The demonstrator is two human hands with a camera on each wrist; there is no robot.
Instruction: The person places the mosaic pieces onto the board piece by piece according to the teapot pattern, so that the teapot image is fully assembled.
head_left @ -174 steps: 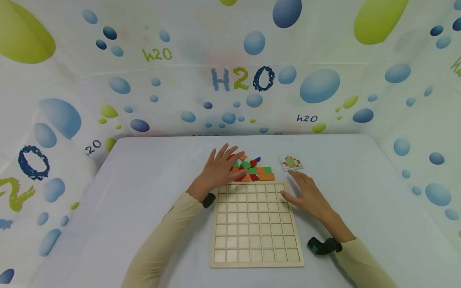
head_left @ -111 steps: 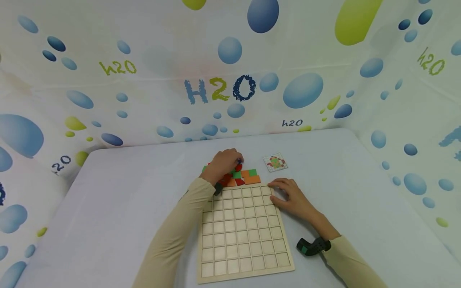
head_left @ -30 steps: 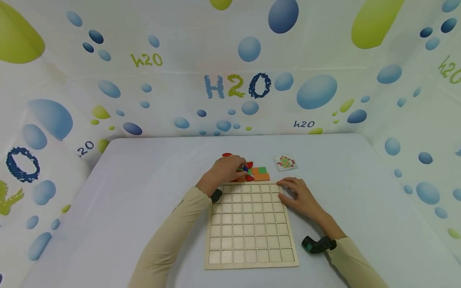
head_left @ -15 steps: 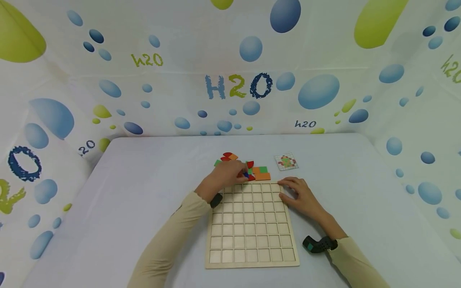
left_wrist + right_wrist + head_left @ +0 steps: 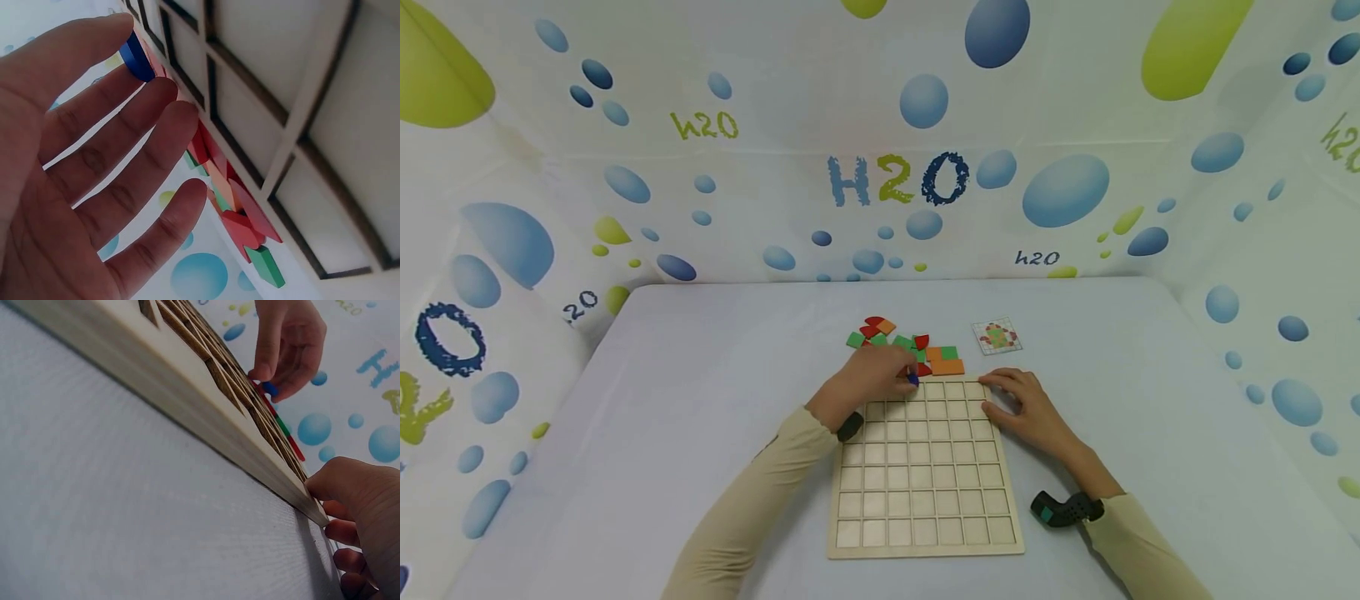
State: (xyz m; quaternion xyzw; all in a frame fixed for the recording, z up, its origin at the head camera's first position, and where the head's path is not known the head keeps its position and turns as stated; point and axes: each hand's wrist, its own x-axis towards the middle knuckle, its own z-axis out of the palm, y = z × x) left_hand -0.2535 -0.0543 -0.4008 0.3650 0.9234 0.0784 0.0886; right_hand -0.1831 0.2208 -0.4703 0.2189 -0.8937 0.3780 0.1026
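Observation:
A small blue piece (image 5: 913, 379) is pinched between the thumb and index finger of my left hand (image 5: 874, 372), right at the far edge of the wooden grid board (image 5: 917, 553). In the left wrist view the blue piece (image 5: 137, 57) shows a curved side, while the other fingers spread loosely. My right hand (image 5: 1028, 412) grips the board's far right corner, thumb on the side rim and fingers bent around it in the right wrist view. The board's square cells hold nothing. Behind it lie red, green and orange flat pieces (image 5: 947, 367), partly hidden by my left hand.
Beyond the board's far right corner lies a square pattern card (image 5: 997, 337) with a gridded design in red, green and orange. White cloth (image 5: 1195, 400) covers the table, and a printed curtain (image 5: 820, 100) stands behind it.
My left hand, earlier spread over the pieces, has picked up the blue piece and drawn it nearer to the board's far edge. My right hand has settled on the board's corner.

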